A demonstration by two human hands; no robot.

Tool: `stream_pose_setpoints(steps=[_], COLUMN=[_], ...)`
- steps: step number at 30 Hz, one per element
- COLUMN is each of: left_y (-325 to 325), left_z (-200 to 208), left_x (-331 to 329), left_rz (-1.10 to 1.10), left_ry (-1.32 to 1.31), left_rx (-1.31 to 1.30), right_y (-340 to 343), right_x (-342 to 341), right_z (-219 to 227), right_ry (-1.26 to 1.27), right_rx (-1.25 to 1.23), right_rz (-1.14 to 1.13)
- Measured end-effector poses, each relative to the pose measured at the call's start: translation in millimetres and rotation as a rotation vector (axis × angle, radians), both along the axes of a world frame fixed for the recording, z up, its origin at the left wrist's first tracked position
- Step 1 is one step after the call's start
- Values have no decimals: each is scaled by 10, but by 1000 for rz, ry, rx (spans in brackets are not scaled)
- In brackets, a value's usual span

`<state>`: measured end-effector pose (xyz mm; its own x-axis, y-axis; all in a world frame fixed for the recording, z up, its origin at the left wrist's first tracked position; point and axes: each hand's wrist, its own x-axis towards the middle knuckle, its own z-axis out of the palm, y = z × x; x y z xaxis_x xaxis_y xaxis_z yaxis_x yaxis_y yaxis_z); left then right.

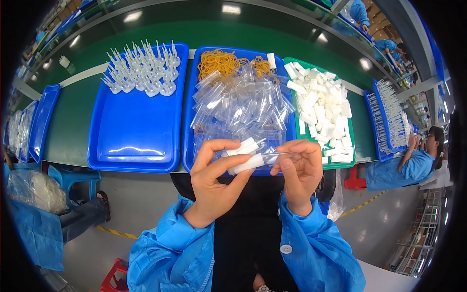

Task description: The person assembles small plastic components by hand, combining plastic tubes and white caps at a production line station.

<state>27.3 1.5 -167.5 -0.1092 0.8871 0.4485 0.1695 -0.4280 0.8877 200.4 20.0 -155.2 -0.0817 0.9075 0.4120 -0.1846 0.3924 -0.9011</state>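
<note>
My left hand (pixel 211 187) pinches several white foam pieces (pixel 247 164) between thumb and fingers. A thin pale tip sticks out beside the upper piece. My right hand (pixel 302 168) has its fingertips closed on a clear plastic sleeve (pixel 273 157), whose near end meets the lower foam piece; whether the foam enters it I cannot tell. Both hands are over the front edge of the middle blue tray (pixel 188 141). In that tray lie a heap of clear plastic sleeves (pixel 243 104) and yellow-brown rubber bands (pixel 219 63).
At right, a green tray (pixel 351 146) holds many white foam pieces (pixel 321 100). The left blue tray (pixel 136 131) carries upright translucent spiked parts (pixel 143 70) along its far side. Another blue tray (pixel 384 114) stands farther right, near a seated co-worker (pixel 413 160).
</note>
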Motion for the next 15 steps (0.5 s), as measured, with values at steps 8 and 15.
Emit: stream_pose_setpoints(steps=[8, 15], left_y=[-22, -19], left_z=[91, -2], left_x=[-3, 13], left_rz=[27, -2], left_ry=[49, 14], left_rx=[65, 69], right_y=[-1, 46], right_x=[1, 72], right_z=[17, -19], right_ry=[-27, 26], right_rx=[-3, -170], right_rz=[22, 133])
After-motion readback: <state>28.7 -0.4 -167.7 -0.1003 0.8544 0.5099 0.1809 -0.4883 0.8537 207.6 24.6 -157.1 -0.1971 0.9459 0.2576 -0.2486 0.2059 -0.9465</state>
